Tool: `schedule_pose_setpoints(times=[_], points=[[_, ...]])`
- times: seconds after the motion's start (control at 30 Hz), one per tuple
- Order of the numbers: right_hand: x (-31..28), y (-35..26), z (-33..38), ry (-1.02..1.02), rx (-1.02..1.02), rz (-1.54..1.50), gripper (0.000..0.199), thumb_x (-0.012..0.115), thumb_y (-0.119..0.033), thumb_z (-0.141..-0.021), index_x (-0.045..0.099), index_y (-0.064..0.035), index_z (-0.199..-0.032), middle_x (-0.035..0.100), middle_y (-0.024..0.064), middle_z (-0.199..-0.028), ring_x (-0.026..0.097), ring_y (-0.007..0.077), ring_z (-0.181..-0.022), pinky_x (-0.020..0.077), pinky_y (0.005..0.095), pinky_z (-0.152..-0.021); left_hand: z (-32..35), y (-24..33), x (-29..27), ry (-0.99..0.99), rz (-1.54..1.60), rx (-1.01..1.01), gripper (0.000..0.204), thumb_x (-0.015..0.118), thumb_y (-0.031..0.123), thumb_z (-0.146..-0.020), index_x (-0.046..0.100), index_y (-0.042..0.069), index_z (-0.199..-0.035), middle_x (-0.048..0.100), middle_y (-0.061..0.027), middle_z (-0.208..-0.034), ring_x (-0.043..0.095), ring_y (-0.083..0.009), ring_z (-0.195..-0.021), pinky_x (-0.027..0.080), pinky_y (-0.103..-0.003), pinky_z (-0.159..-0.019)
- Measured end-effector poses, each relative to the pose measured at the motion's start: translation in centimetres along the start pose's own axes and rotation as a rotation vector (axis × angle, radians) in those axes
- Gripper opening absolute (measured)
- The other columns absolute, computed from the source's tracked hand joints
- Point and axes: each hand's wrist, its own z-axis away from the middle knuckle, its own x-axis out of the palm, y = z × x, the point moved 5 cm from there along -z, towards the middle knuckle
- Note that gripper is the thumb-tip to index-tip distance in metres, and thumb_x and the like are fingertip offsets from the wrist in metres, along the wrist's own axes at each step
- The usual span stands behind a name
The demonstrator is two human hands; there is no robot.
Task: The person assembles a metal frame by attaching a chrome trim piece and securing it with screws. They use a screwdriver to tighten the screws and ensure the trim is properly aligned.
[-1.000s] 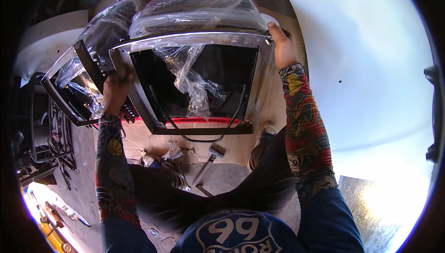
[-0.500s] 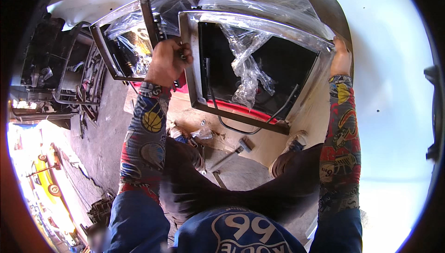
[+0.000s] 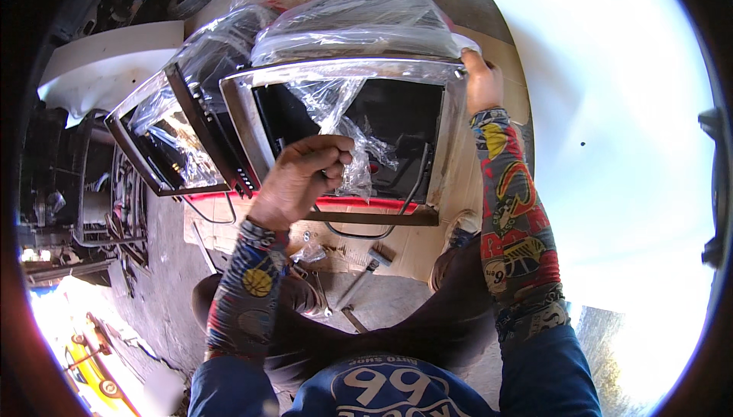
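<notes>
Plastic wrap (image 3: 340, 123) hangs across the dark opening of the silver-framed unit (image 3: 347, 142) — the left hand (image 3: 301, 176) is closed on a bunch of it at the unit's lower left, the right hand (image 3: 481, 85) grips the unit's top right corner; a second wrapped unit (image 3: 175, 138) stands just left of it

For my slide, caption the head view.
Left hand pulls clear plastic wrap off a metal-framed unit; right hand grips its corner.
</notes>
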Motion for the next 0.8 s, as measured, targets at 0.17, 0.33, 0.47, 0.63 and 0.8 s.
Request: schedule_pose_setpoints(times=[0.17, 0.33, 0.47, 0.63, 0.8], points=[[-0.2, -0.5, 0.4, 0.021, 0.102, -0.009, 0.053, 0.064, -0.044, -0.081, 0.071, 0.006, -0.097, 0.072, 0.0219, -0.092, 0.068, 0.0359, -0.091, 0.0485, 0.0394, -0.084, -4.3, -3.9, 3.5, -0.029, 0.158, 0.041, 0.027, 0.054, -0.001, -0.089, 0.065, -0.002, -0.114, 0.062, -0.0054, -0.088, 0.052, -0.0118, -0.074, 0.044, -0.027, -0.068], [-0.1, -0.8, 0.7, 0.011, 0.101, -0.027, 0.053, 0.066, -0.043, -0.081, 0.072, 0.0067, -0.096, 0.073, 0.0196, -0.09, 0.068, 0.0326, -0.089, 0.0489, 0.0381, -0.083, -7.6, -4.3, 7.2, 0.006, 0.055, 0.128, 0.018, 0.055, 0.004, -0.096, 0.066, -0.001, -0.109, 0.068, -0.007, -0.094, 0.052, -0.008, -0.071, 0.045, -0.024, -0.066], [-0.1, -0.9, 0.8, 0.002, 0.116, -0.052, 0.053, 0.066, -0.044, -0.081, 0.072, 0.0067, -0.096, 0.073, 0.0183, -0.089, 0.069, 0.0293, -0.087, 0.0493, 0.0375, -0.082, -9.6, -3.1, 10.1, -0.02, -0.186, 0.362, 0.015, 0.056, 0.004, -0.097, 0.067, -0.001, -0.107, 0.07, -0.0084, -0.096, 0.055, -0.0071, -0.075, 0.046, -0.023, -0.068], [0.0, -0.9, 0.8, -0.023, 0.115, -0.09, 0.055, 0.067, -0.047, -0.081, 0.072, 0.0061, -0.094, 0.073, 0.0189, -0.089, 0.069, 0.0299, -0.087, 0.0498, 0.038, -0.082, -11.6, -2.2, 12.2, 0.134, -0.335, 0.662, 0.014, 0.058, 0.002, -0.095, 0.068, -0.003, -0.104, 0.07, -0.0088, -0.097, 0.061, -0.0124, -0.083, 0.049, -0.026, -0.078], [0.1, -0.5, 0.7, 0.013, 0.11, -0.11, 0.056, 0.066, -0.05, -0.081, 0.073, 0.0035, -0.097, 0.072, 0.0227, -0.092, 0.069, 0.0356, -0.092, 0.05, 0.0401, -0.084, -12.3, -1.8, 14.1, 0.183, -0.42, 0.815, 0.013, 0.061, 0.002, -0.093, 0.069, -0.003, -0.101, 0.07, -0.0103, -0.094, 0.064, -0.0137, -0.087, 0.05, -0.028, -0.081]])
